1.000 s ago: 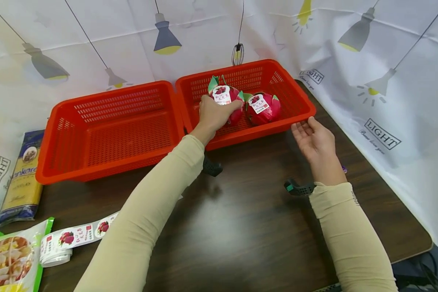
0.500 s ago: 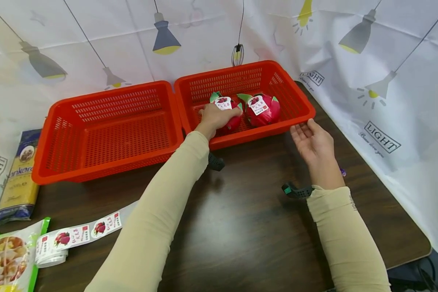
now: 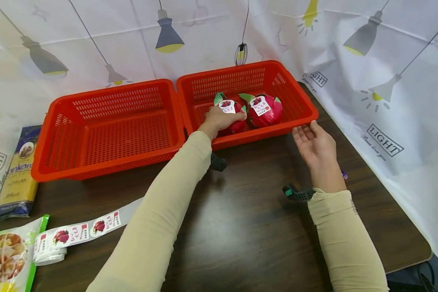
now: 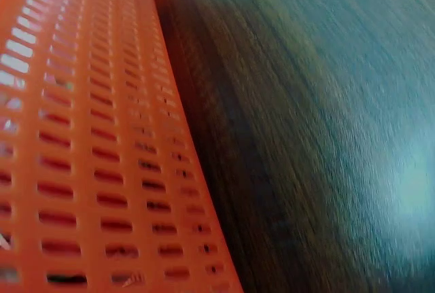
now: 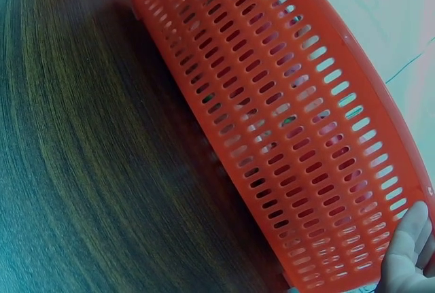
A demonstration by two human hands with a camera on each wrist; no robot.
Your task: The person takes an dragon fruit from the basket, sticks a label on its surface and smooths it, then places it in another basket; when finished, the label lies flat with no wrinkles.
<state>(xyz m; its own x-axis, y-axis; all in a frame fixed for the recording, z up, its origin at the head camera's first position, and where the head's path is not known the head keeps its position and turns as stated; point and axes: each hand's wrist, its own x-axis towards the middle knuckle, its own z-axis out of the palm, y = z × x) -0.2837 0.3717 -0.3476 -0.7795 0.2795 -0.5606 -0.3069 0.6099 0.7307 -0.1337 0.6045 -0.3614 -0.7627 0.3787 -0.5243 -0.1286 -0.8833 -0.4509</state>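
Observation:
My left hand (image 3: 220, 119) reaches into the right red plastic basket (image 3: 248, 132) and grips a dragon fruit (image 3: 237, 126) that bears a white sticker. Beside it, to the right, a second stickered dragon fruit (image 3: 271, 111) lies in the same basket. At the basket's front right corner, my right hand (image 3: 315, 142) holds the rim, palm turned up. The right wrist view shows some fingers (image 5: 408, 238) at the slotted wall's edge. In the left wrist view only the basket wall (image 4: 88, 136) and tabletop appear; the hand itself is out of that view.
A second red basket (image 3: 111, 162) stands against the left side of the first. On the dark wooden table (image 3: 241, 227) lie a sticker roll (image 3: 51, 247), a yellow and blue packet (image 3: 18, 174) and a green-edged food bag (image 3: 11, 255). A printed white sheet (image 3: 204, 36) hangs behind.
My left hand has lowered the dragon fruit into the right basket, beside the other one. My right hand stays at the basket's rim.

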